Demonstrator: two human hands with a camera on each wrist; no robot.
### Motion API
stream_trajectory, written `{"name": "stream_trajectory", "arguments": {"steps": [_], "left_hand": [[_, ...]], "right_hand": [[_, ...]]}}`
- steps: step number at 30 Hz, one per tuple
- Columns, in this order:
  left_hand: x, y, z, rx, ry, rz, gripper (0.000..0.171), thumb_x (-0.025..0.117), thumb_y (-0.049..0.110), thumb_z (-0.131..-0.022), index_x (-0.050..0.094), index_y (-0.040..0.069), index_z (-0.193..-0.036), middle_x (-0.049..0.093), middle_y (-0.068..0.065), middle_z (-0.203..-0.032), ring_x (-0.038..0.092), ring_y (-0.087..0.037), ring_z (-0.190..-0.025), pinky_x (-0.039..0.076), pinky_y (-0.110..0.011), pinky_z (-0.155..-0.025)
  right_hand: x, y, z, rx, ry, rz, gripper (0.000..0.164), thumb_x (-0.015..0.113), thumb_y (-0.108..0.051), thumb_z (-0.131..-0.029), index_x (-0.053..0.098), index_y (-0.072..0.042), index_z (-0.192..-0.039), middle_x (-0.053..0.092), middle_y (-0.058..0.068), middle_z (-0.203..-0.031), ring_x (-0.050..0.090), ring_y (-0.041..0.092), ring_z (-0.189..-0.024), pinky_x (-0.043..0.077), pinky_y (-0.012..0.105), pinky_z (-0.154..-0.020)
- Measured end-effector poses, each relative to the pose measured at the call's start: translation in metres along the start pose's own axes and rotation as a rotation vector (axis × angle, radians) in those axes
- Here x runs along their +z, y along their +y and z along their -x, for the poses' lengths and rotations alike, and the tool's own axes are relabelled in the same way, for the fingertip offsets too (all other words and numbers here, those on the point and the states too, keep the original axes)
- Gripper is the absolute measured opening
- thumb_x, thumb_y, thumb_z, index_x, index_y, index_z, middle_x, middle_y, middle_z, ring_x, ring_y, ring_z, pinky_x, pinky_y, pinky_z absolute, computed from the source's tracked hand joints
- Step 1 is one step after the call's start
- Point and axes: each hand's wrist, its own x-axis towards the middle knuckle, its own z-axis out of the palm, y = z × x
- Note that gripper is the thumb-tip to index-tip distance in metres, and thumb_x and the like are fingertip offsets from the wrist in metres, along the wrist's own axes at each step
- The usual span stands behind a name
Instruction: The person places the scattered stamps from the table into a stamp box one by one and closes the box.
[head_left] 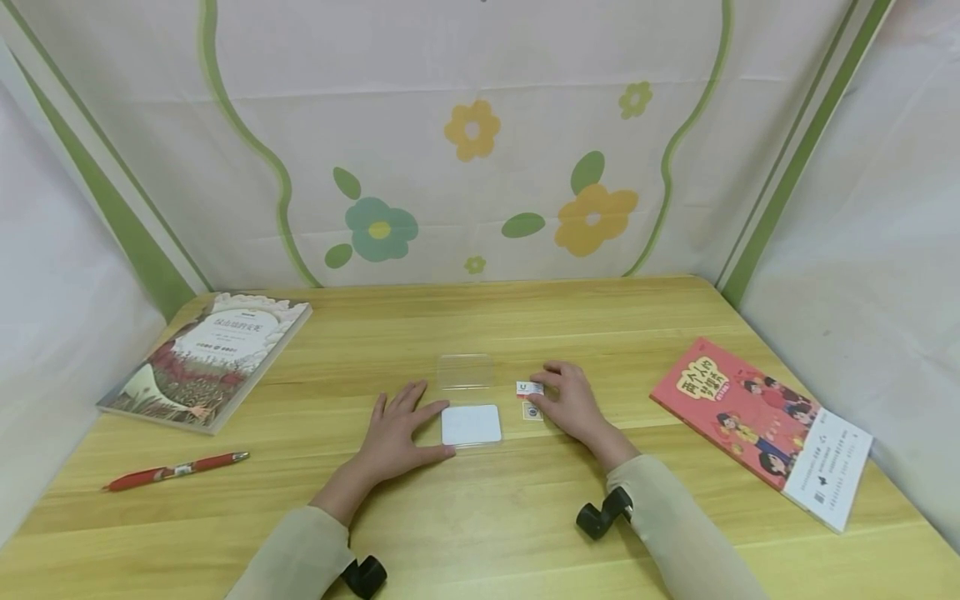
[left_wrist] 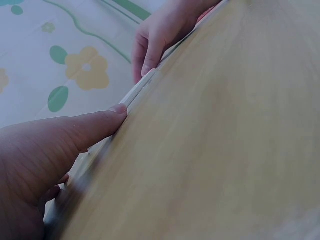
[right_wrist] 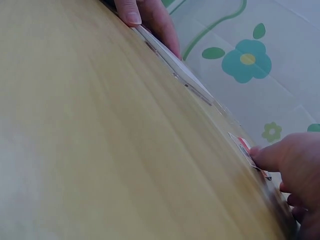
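While the left hand (head_left: 394, 442) lay with its grip spread, thumb and forefinger touching the left corners of a white card (head_left: 471, 425), the right hand (head_left: 576, 405) reached inward from the right, its grip pinching a small printed card (head_left: 522, 388) between thumb and forefinger. A second small card (head_left: 532, 411) lay just on the near side of that one; one clear panel (head_left: 465, 372) lay just beyond the white card. There were two books, one far left (head_left: 213, 358) and one right (head_left: 757, 429), plus one red pen (head_left: 176, 472) near left. The yellowish wood-grained bench (head_left: 465, 533) met pale, flower-printed hangings (head_left: 420, 50).
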Motion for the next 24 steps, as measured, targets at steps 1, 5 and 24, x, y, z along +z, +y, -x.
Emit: {"name": "stream_trajectory", "arguments": {"steps": [1, 5, 24], "left_hand": [[0.0001, -0.0001, 0.0000, 0.000, -0.001, 0.001, 0.066, 0.059, 0.056, -0.070, 0.050, 0.018, -0.123, 0.026, -0.016, -0.136, 0.015, -0.032, -0.126, 0.001, -0.056, -0.094], [0.0007, -0.0008, -0.0003, 0.000, -0.002, -0.001, 0.067, 0.058, 0.057, -0.070, 0.050, 0.018, -0.123, 0.026, -0.016, -0.136, 0.015, -0.032, -0.126, 0.001, -0.056, -0.094], [-0.0006, 0.0004, -0.0003, -0.007, -0.002, 0.004, 0.067, 0.060, 0.056, -0.069, 0.050, 0.017, -0.123, 0.027, -0.017, -0.136, 0.015, -0.032, -0.126, 0.000, -0.056, -0.094]], "right_hand": [[0.0002, 0.0006, -0.0002, 0.006, 0.004, 0.005, 0.028, 0.068, -0.016, -0.075, 0.065, -0.004, -0.099, 0.047, 0.021, -0.115, 0.037, 0.037, -0.107, 0.028, 0.048, -0.089], [0.0001, 0.0014, 0.0000, 0.035, 0.006, 0.011, 0.029, 0.068, -0.019, -0.074, 0.064, -0.005, -0.100, 0.046, 0.020, -0.117, 0.036, 0.036, -0.109, 0.026, 0.049, -0.090], [-0.0028, 0.0011, -0.0007, 0.077, -0.021, -0.068, 0.029, 0.067, -0.021, -0.076, 0.064, -0.007, -0.101, 0.045, 0.017, -0.120, 0.032, 0.036, -0.112, 0.024, 0.050, -0.090]]}}
